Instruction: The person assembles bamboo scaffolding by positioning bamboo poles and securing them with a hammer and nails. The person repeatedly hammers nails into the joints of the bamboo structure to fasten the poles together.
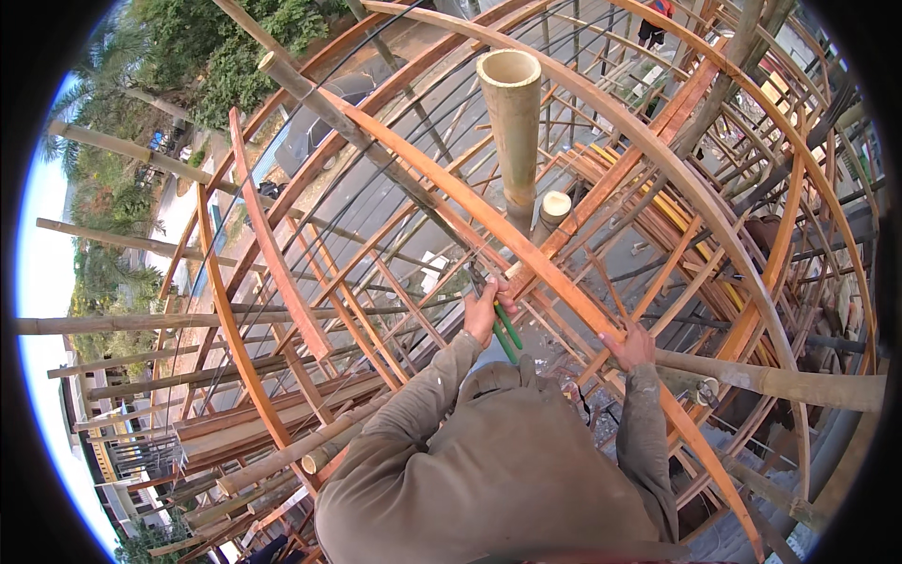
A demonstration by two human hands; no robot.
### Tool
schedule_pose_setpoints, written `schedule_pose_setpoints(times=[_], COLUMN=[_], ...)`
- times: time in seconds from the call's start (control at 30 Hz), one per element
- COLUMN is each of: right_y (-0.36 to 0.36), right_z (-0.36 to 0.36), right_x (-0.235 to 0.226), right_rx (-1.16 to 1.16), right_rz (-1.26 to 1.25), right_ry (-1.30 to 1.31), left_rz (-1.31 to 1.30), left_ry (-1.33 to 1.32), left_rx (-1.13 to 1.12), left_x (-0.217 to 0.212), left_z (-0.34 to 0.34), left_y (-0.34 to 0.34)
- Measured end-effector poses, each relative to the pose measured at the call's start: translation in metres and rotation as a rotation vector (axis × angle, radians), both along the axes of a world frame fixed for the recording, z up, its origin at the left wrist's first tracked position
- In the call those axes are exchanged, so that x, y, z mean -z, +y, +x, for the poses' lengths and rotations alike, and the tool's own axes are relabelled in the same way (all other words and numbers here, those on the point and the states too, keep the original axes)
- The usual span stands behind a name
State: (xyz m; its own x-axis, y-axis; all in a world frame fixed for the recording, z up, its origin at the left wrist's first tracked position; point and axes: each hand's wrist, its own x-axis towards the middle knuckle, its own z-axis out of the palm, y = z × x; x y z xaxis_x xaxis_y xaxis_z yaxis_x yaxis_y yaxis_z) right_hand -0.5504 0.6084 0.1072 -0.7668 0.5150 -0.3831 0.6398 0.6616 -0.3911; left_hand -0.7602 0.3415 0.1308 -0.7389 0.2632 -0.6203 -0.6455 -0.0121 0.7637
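Observation:
My left hand point(486, 312) is closed round a pair of pliers with green handles point(508, 331). The dark jaws point up beside a joint where a long orange-brown wooden plank point(442, 180) meets a bamboo pole point(352, 136). Too small to make out is whatever lies between the jaws. Lower along the same plank, my right hand point(632, 346) grips its edge with the fingers wrapped over it. Just beyond my hands, a thick upright bamboo post point(508, 122) stands with its hollow end facing up.
A shorter bamboo post point(554, 207) stands next to the tall one. A horizontal bamboo pole point(770, 378) runs to the right of my right hand. Curved wooden beams point(601, 103) cross all around, above a street far below. Stacked planks point(272, 418) lie at the left. Another person point(655, 23) is at the top.

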Motion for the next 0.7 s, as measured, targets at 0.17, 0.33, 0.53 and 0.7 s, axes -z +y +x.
schedule_pose_setpoints(times=[0.17, 0.33, 0.53, 0.7], right_y=[0.003, 0.009, 0.006, 0.003], right_z=[-0.01, -0.018, -0.016, -0.014], right_x=[-0.013, -0.02, -0.02, -0.013], right_rx=[-0.065, -0.031, 0.044, 0.029], right_rz=[-0.068, -0.126, -0.157, -0.152], right_ry=[-0.138, -0.196, -0.122, -0.146], left_rz=[-0.078, -0.281, -0.394, -0.384], left_ry=[-0.07, -0.097, -0.035, 0.022], left_rx=[-0.182, -0.106, 0.185, 0.426], left_x=[-0.002, 0.004, 0.015, 0.017], left_z=[-0.01, -0.019, -0.019, -0.007], left_y=[-0.028, -0.045, -0.037, -0.025])
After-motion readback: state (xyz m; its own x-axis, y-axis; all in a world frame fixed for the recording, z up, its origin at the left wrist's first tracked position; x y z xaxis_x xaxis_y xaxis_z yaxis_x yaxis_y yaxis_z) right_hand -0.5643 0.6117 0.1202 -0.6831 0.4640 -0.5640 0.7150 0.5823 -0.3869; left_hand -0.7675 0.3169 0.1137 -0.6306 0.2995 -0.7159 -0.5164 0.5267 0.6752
